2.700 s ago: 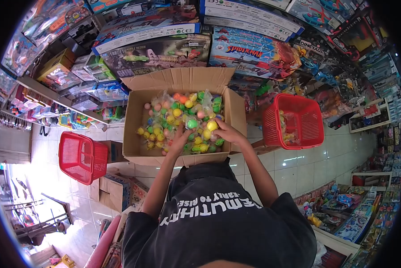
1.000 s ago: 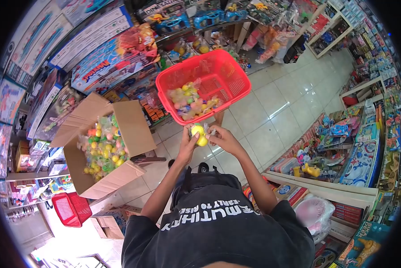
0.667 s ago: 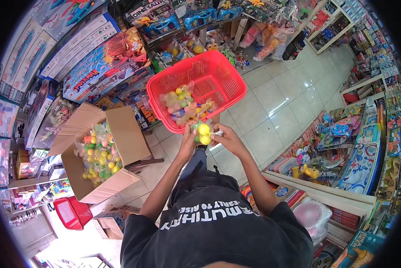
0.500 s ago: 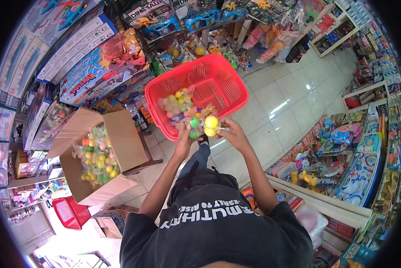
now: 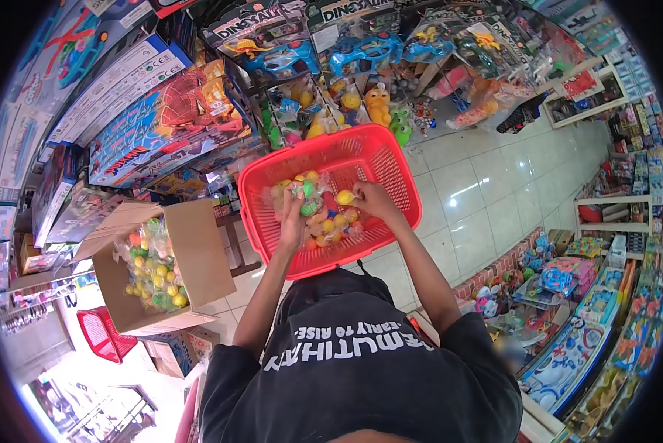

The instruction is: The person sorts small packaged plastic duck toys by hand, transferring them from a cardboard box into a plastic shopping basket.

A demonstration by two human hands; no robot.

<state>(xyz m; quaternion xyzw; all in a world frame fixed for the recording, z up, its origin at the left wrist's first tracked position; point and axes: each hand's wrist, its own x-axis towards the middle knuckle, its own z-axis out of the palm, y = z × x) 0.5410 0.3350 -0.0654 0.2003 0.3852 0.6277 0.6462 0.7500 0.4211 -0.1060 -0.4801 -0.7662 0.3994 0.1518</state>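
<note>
Over the red plastic basket (image 5: 244, 214), both of my hands are among small clear bags of coloured balls. My left hand (image 5: 292, 218) is closed on a clear bag with green balls (image 5: 307, 199). In my right hand (image 5: 376, 201), the fingers pinch the end of a clear bag with a yellow ball (image 5: 344, 197). Beneath them, several bagged balls (image 5: 333, 227) in yellow, orange and pink lie on the near and left side of the basket floor. Some of the bags are partly hidden by my left hand.
An open cardboard box (image 5: 206, 255) with many bagged balls stands at the left. Toy boxes (image 5: 173, 122) are stacked behind it. Packaged dinosaur toys (image 5: 365, 55) hang beyond the basket. Tiled floor (image 5: 479, 199) and toy-filled shelves (image 5: 575, 325) lie to the right.
My hands have gone from the basket's near rim to over its inside, with the bagged green and yellow balls. The view has shifted, and the basket appears nearer to my body.
</note>
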